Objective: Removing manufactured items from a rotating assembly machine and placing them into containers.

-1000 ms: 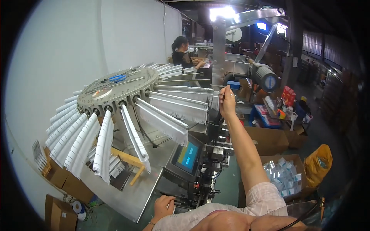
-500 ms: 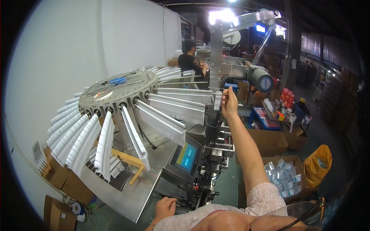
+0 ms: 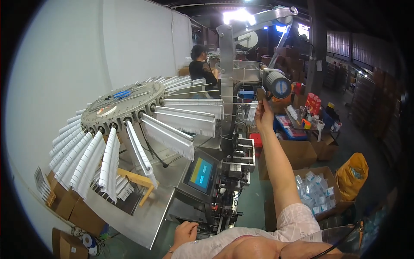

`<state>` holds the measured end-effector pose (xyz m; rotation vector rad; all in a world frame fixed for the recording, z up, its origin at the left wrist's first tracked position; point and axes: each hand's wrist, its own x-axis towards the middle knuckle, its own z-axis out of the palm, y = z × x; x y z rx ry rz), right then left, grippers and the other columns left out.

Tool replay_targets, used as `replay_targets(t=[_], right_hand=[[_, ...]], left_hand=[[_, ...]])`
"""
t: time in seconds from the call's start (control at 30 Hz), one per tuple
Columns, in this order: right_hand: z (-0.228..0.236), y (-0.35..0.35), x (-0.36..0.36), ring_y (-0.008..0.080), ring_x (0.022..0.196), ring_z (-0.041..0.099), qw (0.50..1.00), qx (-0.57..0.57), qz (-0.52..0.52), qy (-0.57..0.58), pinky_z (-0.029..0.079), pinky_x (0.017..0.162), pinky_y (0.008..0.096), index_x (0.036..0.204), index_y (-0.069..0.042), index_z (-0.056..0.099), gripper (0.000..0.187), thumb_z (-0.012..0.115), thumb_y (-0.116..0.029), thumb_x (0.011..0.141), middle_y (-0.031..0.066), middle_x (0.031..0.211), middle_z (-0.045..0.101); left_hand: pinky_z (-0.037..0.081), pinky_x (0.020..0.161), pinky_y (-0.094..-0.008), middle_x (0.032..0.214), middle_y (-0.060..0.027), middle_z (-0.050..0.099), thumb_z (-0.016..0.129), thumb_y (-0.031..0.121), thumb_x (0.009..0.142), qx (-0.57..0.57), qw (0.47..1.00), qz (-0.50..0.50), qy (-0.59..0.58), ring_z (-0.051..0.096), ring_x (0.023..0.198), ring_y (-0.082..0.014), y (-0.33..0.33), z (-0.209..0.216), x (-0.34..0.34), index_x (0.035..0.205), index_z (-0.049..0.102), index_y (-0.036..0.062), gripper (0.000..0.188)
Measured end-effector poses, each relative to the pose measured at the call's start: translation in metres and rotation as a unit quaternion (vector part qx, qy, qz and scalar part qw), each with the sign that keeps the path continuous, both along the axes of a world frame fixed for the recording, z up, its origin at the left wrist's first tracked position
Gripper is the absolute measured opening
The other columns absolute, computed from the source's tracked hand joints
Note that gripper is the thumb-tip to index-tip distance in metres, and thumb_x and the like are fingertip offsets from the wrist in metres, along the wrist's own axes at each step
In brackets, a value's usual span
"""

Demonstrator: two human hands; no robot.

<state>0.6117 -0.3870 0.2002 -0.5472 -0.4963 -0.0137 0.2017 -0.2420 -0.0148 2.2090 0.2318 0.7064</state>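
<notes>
My right hand (image 3: 266, 115) reaches far forward, its fingers closed around the outer end of a thin metal rod (image 3: 235, 103). A small bunch of thin white sheets (image 3: 252, 112) hangs from the rod beside my fingers. Farther in, longer rows of white sheets (image 3: 185, 121) hang on rods around a round metal carousel (image 3: 120, 113). My left hand (image 3: 186, 233) is low at the machine's near edge, fingers curled together, with nothing visible in it.
A touch screen (image 3: 201, 173) stands on the machine. Scissors with blue handles (image 3: 122, 93) lie on the carousel. At right are a carton of clear plastic packs (image 3: 317, 194), a yellow sack (image 3: 351, 177) and a cluttered low table. A person (image 3: 202, 69) sits behind the carousel.
My right hand has moved outward with the small bunch of sheets, widening the space to the row behind it. The head view has shifted slightly right. My left hand stays in place.
</notes>
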Motion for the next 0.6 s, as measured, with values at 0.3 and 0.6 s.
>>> replay_targets(t=[0.3,0.6], right_hand=[[-0.019,-0.022,0.016,0.0056,0.046,0.043,0.999,0.049,-0.024,0.005,0.033,0.039,0.0167,0.076,-0.011,0.049,0.009,0.055,-0.016,0.082,-0.0032,0.06,0.048],[-0.044,-0.101,0.028,0.0063,0.039,0.034,0.98,0.096,-0.116,0.13,0.023,0.035,0.018,0.069,-0.012,0.049,0.022,0.054,-0.028,0.083,-0.0036,0.051,0.041]], left_hand=[[0.041,0.053,-0.0326,0.062,-0.0068,0.051,0.058,0.007,0.068,0.002,0.999,-0.033,0.006,0.052,0.055,-0.023,-0.012,0.007,0.0,0.078,0.062,0.0066,0.01],[0.042,0.057,-0.0337,0.067,-0.0085,0.052,0.057,0.008,0.071,0.06,0.994,-0.089,0.024,0.053,0.06,-0.025,0.002,0.02,-0.008,0.081,0.061,0.0059,0.011]])
